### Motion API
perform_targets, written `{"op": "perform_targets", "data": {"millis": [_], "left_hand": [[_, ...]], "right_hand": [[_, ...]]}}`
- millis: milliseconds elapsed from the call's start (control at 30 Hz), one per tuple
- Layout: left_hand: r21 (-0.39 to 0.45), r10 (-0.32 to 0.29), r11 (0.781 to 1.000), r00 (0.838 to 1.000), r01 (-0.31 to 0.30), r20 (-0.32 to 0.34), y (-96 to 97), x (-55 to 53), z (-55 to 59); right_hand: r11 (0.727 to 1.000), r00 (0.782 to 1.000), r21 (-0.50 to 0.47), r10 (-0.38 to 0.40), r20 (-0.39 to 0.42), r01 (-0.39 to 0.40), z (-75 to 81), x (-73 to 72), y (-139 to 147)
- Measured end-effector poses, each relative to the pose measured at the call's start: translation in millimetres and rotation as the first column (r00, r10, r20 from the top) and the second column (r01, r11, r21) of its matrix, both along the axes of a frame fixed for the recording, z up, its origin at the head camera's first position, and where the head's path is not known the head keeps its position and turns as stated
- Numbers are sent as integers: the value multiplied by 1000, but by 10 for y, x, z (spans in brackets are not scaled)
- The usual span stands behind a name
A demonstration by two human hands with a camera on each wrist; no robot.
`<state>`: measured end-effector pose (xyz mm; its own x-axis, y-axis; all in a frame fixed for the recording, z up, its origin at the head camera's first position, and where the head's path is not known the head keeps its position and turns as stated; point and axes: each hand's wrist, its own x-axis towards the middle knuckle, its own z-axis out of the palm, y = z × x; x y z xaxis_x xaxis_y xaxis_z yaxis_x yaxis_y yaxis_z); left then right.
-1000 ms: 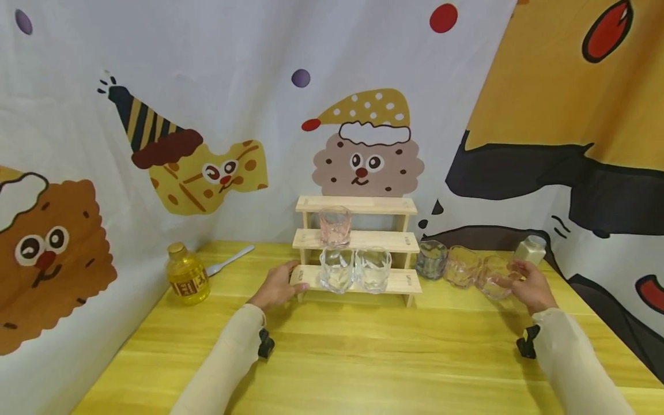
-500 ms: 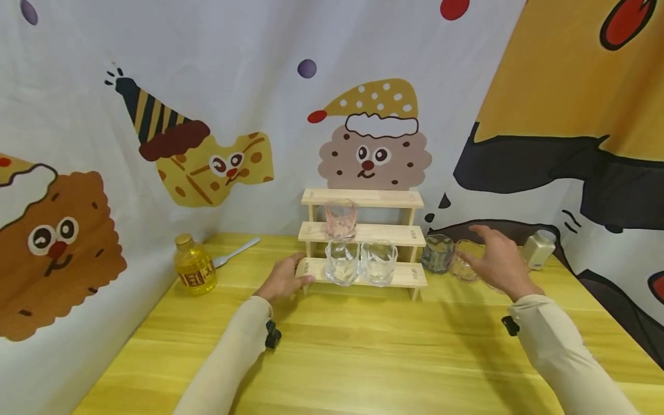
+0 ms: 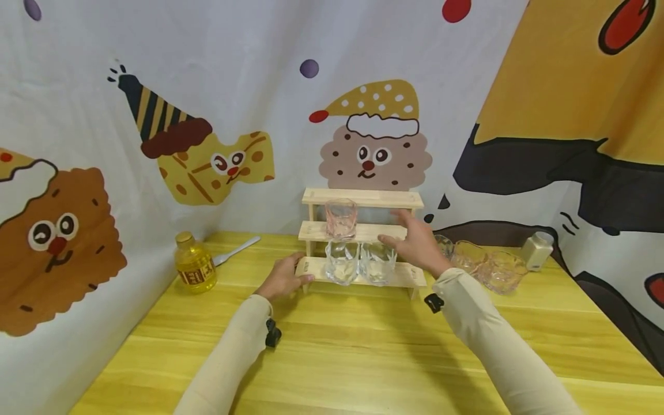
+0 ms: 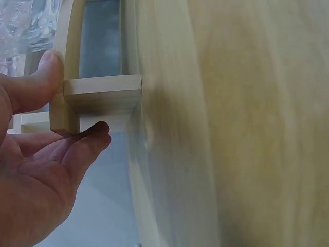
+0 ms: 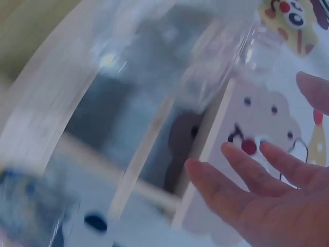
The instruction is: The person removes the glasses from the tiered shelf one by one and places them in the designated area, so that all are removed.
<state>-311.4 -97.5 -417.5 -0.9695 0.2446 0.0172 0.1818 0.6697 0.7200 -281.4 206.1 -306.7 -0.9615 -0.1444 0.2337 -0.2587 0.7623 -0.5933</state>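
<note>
My left hand point(image 3: 284, 278) holds the left end of the lowest step of a three-tier wooden stand point(image 3: 363, 197). In the left wrist view the thumb lies on top of the wood point(image 4: 64, 110) and the fingers are below it. Two clear glasses point(image 3: 342, 262) stand side by side on the lowest step, and a pink glass point(image 3: 341, 220) is on the middle one. My right hand point(image 3: 419, 241) is over the stand's right side, close to the right clear glass point(image 3: 377, 264). Its fingers are spread with nothing between them, as the right wrist view point(image 5: 257, 190) shows.
Right of the stand sit a greyish glass point(image 3: 444, 245), partly behind my right hand, and two pinkish glasses point(image 3: 503, 274). A white-topped jar point(image 3: 538, 251) is behind them. At left are a bottle of yellow oil point(image 3: 194, 265) and a pale utensil point(image 3: 236, 251). A printed curtain hangs behind.
My right hand has left the rightmost glass and moved left, past the other glasses, to the stand. That glass stays on the table. My left hand keeps its hold on the stand.
</note>
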Motion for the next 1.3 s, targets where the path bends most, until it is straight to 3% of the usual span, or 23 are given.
{"op": "perform_targets", "data": {"millis": [233, 600, 767, 967, 1167, 1300], "left_hand": [[-10, 0, 1000, 1000, 0, -31, -2, 1, 7], [-13, -2, 1000, 1000, 2, -2, 15, 0, -8], [-8, -7, 1000, 1000, 7, -19, -2, -11, -6], [-2, -1, 1000, 1000, 1, -4, -4, -5, 0], [-1, -5, 1000, 1000, 5, 6, 6, 7, 19], [0, -4, 1000, 1000, 4, 4, 5, -5, 28]], "right_hand": [[982, 991, -181, 67, 114, -45, 37, -300, -528], [951, 997, -307, -9, 82, 34, -18, -610, -965], [924, 993, -377, -26, 118, 69, -12, -661, -1021], [915, 990, -396, -24, 137, 77, -17, -677, -1017], [913, 994, -402, -40, 98, 76, -15, -691, -988], [927, 998, -369, -52, 38, 62, 13, -702, -958]]}}
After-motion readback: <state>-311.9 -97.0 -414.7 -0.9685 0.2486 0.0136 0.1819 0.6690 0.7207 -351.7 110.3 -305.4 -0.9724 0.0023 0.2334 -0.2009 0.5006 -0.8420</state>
